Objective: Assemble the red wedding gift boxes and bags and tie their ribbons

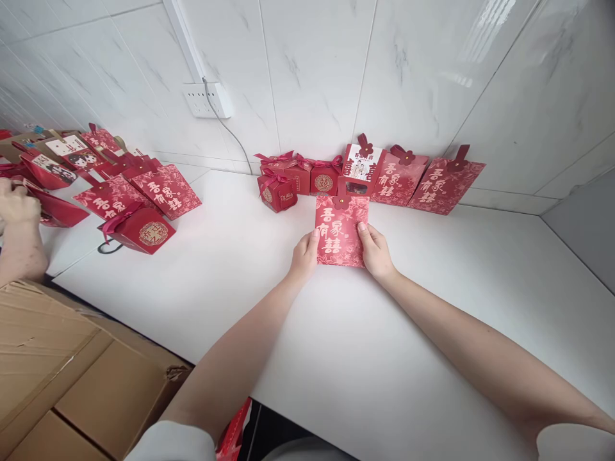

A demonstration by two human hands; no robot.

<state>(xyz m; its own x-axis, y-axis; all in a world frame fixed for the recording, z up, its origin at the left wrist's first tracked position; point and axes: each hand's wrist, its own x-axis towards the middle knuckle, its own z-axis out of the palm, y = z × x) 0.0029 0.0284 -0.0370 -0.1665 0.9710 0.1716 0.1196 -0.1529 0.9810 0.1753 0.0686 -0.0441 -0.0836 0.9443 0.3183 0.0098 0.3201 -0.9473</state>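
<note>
A red gift bag (339, 234) with gold characters and a dark red flower clasp stands upright on the white table. My left hand (305, 255) grips its left edge, thumb on the front. On the opposite edge my right hand (375, 251) holds it the same way; the fingers behind the bag are hidden. Just behind it rises a white-fronted gift box (361, 165) with a printed couple. Two more red gift bags, one (400, 178) with a flower clasp and another (446, 186), lean by the wall to the right. Small red boxes with ribbon bows (278, 191) stand to the left.
More red bags and boxes (166, 191) crowd the table's left side, where another person's hand (19, 203) touches one. Cardboard boxes (106, 384) stand at the lower left. A socket (207, 100) with a grey cable is on the tiled wall.
</note>
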